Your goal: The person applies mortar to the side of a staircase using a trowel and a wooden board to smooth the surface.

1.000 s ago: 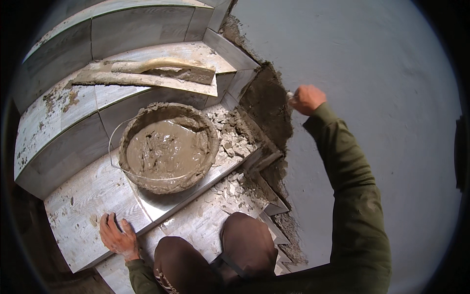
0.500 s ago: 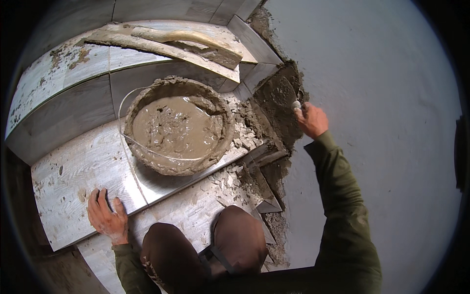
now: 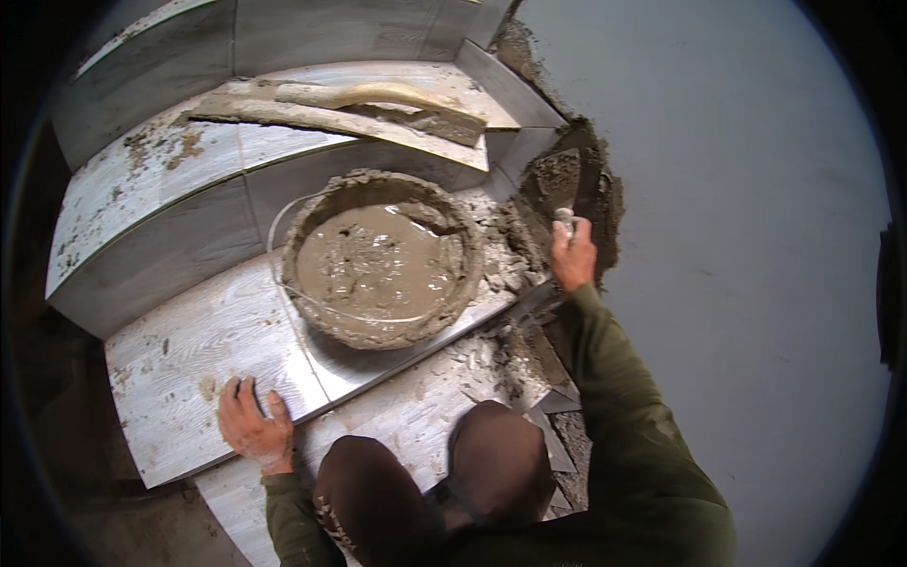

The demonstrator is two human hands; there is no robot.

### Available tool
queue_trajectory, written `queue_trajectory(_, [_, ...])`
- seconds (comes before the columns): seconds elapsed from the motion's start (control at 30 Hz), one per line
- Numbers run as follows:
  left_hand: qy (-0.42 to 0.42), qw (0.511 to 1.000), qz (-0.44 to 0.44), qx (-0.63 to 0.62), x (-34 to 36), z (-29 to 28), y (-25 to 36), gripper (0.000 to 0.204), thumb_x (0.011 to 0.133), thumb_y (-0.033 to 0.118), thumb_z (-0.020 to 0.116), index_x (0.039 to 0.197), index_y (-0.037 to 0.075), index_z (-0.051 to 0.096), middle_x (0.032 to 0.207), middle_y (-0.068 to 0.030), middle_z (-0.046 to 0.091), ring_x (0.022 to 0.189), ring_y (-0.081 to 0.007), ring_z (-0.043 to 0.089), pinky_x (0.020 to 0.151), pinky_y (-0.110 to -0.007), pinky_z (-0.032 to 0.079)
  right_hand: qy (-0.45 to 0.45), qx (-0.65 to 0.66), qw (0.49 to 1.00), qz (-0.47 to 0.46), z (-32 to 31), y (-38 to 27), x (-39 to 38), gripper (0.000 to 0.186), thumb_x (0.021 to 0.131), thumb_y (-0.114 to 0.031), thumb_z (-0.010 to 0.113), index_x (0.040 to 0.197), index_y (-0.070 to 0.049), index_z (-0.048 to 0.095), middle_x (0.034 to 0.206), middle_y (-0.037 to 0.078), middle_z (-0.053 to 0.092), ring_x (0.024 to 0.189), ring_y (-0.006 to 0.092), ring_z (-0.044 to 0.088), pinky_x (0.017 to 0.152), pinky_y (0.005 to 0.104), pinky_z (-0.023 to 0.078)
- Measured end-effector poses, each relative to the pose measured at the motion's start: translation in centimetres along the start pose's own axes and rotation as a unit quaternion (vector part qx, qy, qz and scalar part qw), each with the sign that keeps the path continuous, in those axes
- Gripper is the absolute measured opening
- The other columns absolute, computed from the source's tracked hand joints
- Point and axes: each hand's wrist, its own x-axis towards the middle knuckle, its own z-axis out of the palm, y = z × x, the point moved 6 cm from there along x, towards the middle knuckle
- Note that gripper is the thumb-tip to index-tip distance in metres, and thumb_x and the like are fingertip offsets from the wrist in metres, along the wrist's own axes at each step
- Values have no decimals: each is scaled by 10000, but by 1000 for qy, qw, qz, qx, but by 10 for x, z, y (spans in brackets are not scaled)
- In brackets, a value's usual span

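My right hand (image 3: 573, 257) is closed round the handle of a trowel (image 3: 554, 178). Its mortar-smeared blade lies against the wet mortar (image 3: 597, 194) beside the wall, just past the step's end. On the tiled step (image 3: 208, 345), my left hand (image 3: 253, 425) rests with fingers spread near the front edge, holding nothing. Between the hands, a bucket (image 3: 300, 317) with a mortar-crusted rim stands on the same step. Wet grey-brown mortar (image 3: 378, 260) fills much of it, and its thin wire handle hangs down over the near side.
A plastering float (image 3: 397, 97) with a curved wooden handle lies on the higher step, caked with mortar. Crumbled mortar (image 3: 501, 241) is scattered right of the bucket. The smooth grey wall (image 3: 737, 236) runs along the right. My knees (image 3: 496, 463) are close below the step edge.
The trowel and right hand have moved left, closer to the bucket, and the blade is turned differently. My left hand stays on the step. The whole view has shifted a little.
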Motion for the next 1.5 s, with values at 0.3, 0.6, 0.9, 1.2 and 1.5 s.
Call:
queue_trajectory(0.3, [7,1000,-4,14,0,-5,-1,442,903,437,459,1076,62,616,1128,-140,565,1058,-329,525,887,-443,392,-211,87,934,-276,-64,-164,-8,288,866,-281,625,1060,-69,624,855,115,649,766,268,629,694,348,486])
queue_trajectory(0.6, [11,1000,-12,-4,-2,1,-3,434,872,438,484,1028,60,628,1111,-127,566,1050,-321,520,895,-454,388,-153,-162,817,-532,10,-216,-21,214,743,-286,677,875,-136,601,805,34,518,817,191,517,728,359,362])
queue_trajectory(0.9, [23,1000,-8,-3,-2,-1,0,430,879,440,478,1020,64,633,1109,-129,571,1052,-320,524,896,-445,393,-212,-55,838,-500,4,-206,-36,287,701,-301,719,945,-165,654,828,34,563,832,203,544,736,374,371])
queue_trajectory(1.2, [25,1000,-11,4,-4,-2,-5,426,880,441,479,1027,70,627,1108,-128,572,1059,-325,523,895,-447,393,-324,79,851,-405,13,-193,-34,385,764,-382,705,1009,-85,682,762,131,634,718,300,606,619,417,423])
queue_trajectory(1.5, [17,1000,-6,16,-5,2,-6,443,895,453,457,1036,65,616,1125,-135,563,1052,-338,520,889,-464,387,-320,191,887,-272,-13,-163,-33,353,788,-314,704,994,-31,665,834,152,646,748,297,613,674,373,480])
